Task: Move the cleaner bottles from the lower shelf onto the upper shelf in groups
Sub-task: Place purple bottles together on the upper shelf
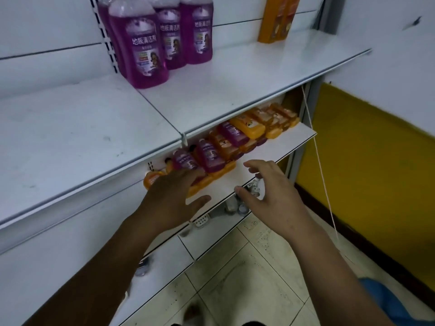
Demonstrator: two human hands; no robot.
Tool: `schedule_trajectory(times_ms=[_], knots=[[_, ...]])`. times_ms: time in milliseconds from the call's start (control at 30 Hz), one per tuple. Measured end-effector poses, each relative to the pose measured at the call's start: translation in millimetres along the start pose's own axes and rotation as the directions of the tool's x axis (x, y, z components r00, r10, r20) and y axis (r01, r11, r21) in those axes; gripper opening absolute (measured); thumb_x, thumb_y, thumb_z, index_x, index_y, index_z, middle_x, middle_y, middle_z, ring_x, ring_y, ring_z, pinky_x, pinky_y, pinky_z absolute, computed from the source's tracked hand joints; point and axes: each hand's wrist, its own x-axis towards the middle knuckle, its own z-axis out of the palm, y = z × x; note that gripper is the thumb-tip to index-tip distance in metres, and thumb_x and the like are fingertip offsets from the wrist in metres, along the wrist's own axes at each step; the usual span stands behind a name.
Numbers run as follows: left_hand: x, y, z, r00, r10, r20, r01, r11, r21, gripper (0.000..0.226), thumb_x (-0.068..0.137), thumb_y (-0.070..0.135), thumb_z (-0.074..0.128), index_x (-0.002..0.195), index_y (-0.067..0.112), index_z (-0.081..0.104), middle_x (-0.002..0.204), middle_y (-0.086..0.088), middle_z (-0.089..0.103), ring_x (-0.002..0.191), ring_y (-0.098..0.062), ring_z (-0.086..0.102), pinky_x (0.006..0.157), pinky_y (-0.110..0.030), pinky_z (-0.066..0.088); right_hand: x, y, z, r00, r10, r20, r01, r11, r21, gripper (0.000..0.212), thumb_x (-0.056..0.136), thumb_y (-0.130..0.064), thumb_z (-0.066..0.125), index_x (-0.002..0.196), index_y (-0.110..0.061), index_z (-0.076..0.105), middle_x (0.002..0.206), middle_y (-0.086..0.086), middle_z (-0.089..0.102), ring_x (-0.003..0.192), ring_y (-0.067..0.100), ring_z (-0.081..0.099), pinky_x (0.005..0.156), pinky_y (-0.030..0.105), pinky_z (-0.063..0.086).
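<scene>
Several purple cleaner bottles (150,45) stand upright at the back of the white upper shelf (211,95). On the lower shelf (270,149), purple bottles (209,154) and orange bottles (247,127) lie flat in a piled row, partly hidden under the upper shelf. My left hand (174,198) reaches in with straight fingers whose tips touch the nearest lying purple bottle and the orange bottle below it. My right hand (268,196) hovers above the lower shelf's front edge, fingers spread and loosely bent, holding nothing.
Two orange bottles (277,20) stand at the upper shelf's back right. Small items (235,205) sit on a lower shelf under my right hand. A thin cord (317,156) hangs by the shelf's right post. A yellow wall panel (364,172) and tiled floor (247,278) lie right and below.
</scene>
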Motion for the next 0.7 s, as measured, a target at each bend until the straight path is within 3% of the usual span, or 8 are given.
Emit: schedule_trajectory(times_ms=[133,233,300,400,500,600,700], knots=[[26,-14,18,0.996,-0.086,-0.008,0.086,0.996,-0.021,0.055,0.092,0.066,0.063,0.138,0.038,0.053,0.130,0.009,0.065,0.117,-0.015,0.061,0.084,-0.029,0.050,55,36,17,0.996,-0.036,0.076,0.032,0.998,0.054,0.050,0.093,-0.048,0.072,0.137,-0.038,0.051,0.120,-0.017,0.052,0.110,0.000,0.051,0.085,0.020,0.044],[42,-20,38,0.970,-0.241,-0.032,0.241,0.970,-0.027,0.064,0.090,0.066,0.066,0.144,0.035,0.053,0.136,0.006,0.064,0.119,-0.018,0.062,0.085,-0.027,0.050,97,70,33,0.989,-0.070,0.130,0.054,0.991,0.122,0.048,0.092,-0.047,0.075,0.133,-0.037,0.054,0.119,-0.015,0.056,0.103,0.001,0.054,0.084,0.026,0.050],[55,-25,55,0.934,-0.357,-0.019,0.357,0.934,-0.022,0.067,0.090,0.067,0.065,0.147,0.035,0.049,0.139,0.005,0.061,0.123,-0.020,0.060,0.086,-0.027,0.047,124,91,41,0.980,-0.081,0.182,0.050,0.985,0.168,0.049,0.091,-0.045,0.076,0.134,-0.032,0.056,0.121,-0.010,0.061,0.102,0.009,0.060,0.085,0.032,0.052],[75,-32,78,0.859,-0.499,0.113,0.512,0.837,-0.195,0.069,0.086,0.072,0.061,0.147,0.043,0.046,0.140,0.009,0.060,0.128,-0.018,0.059,0.100,-0.034,0.052,163,121,54,0.963,-0.037,0.267,-0.035,0.965,0.259,0.041,0.090,-0.043,0.078,0.125,-0.029,0.063,0.118,-0.007,0.068,0.099,0.014,0.065,0.083,0.036,0.055],[95,-38,100,0.780,-0.608,0.146,0.622,0.727,-0.290,0.061,0.092,0.051,0.069,0.147,0.032,0.048,0.137,0.005,0.062,0.127,-0.018,0.059,0.107,-0.037,0.051,193,142,79,0.932,0.034,0.360,-0.151,0.941,0.303,0.037,0.089,-0.041,0.080,0.118,-0.024,0.067,0.114,-0.005,0.070,0.102,0.012,0.067,0.078,0.029,0.054],[110,-38,117,0.707,-0.693,0.141,0.684,0.621,-0.382,0.056,0.101,0.031,0.068,0.148,0.019,0.042,0.126,0.005,0.054,0.116,-0.011,0.051,0.095,-0.026,0.046,211,160,112,0.870,0.121,0.478,-0.317,0.880,0.354,0.034,0.090,-0.038,0.080,0.114,-0.021,0.063,0.115,0.001,0.070,0.097,0.013,0.068,0.067,0.020,0.048],[120,-50,136,0.659,-0.741,0.129,0.688,0.524,-0.502,0.064,0.101,0.036,0.067,0.152,0.017,0.035,0.122,0.004,0.054,0.108,-0.012,0.053,0.077,-0.020,0.047,218,175,150,0.828,0.168,0.535,-0.420,0.818,0.393,0.043,0.089,-0.037,0.081,0.121,-0.020,0.058,0.121,0.003,0.069,0.095,0.015,0.069,0.069,0.023,0.050]])
